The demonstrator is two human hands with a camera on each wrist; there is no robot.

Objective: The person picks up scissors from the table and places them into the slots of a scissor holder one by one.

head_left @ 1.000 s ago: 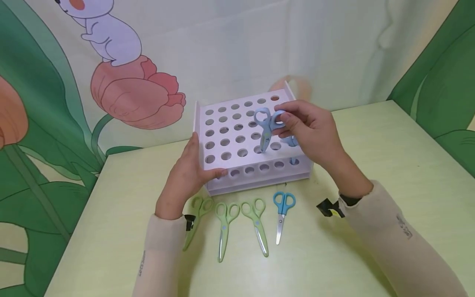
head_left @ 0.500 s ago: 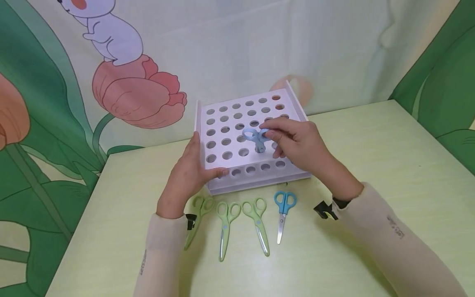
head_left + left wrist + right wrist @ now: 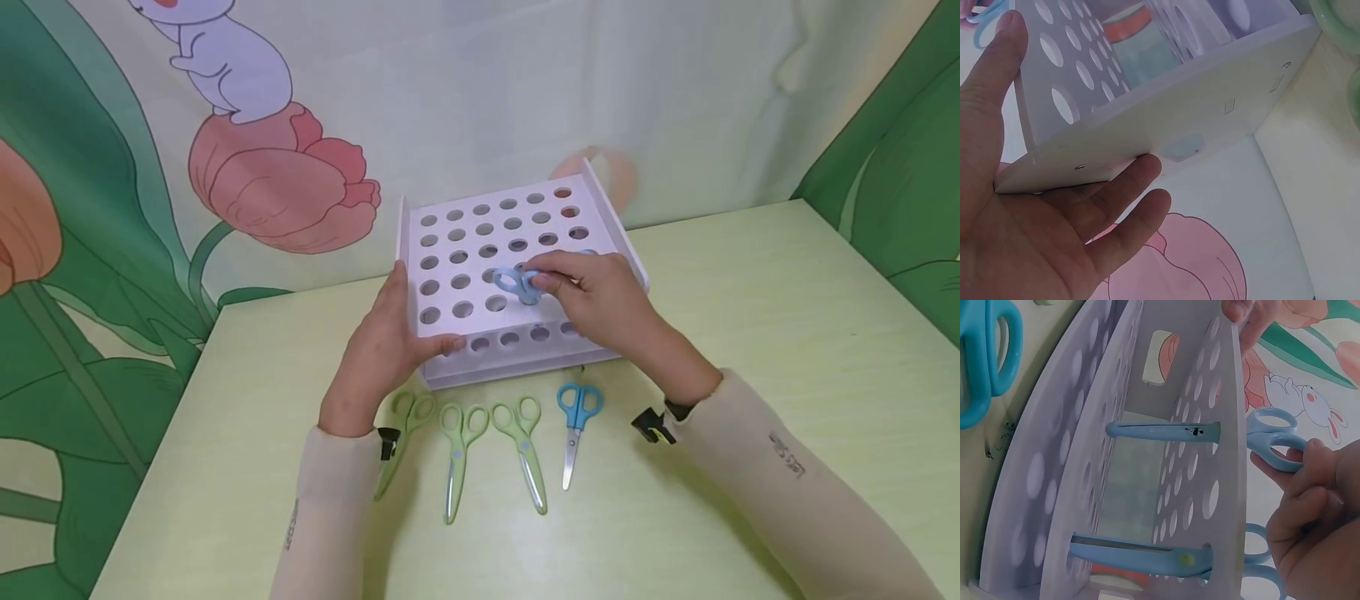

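Gripping white rack [image 3: 476,265] by its left side with left hand [image 3: 375,346], pinching light-blue scissors [image 3: 1197,432] point-down in rack's front row with right hand [image 3: 600,296]. Apparently inserting; next, probably ease down, release.

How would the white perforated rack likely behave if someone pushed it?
The white perforated rack is probably light for its size, its tiers being thin and full of holes. Those flat tiers look stiff, so bending seems unlikely. Its low, broad shape suggests sliding rather than tipping.
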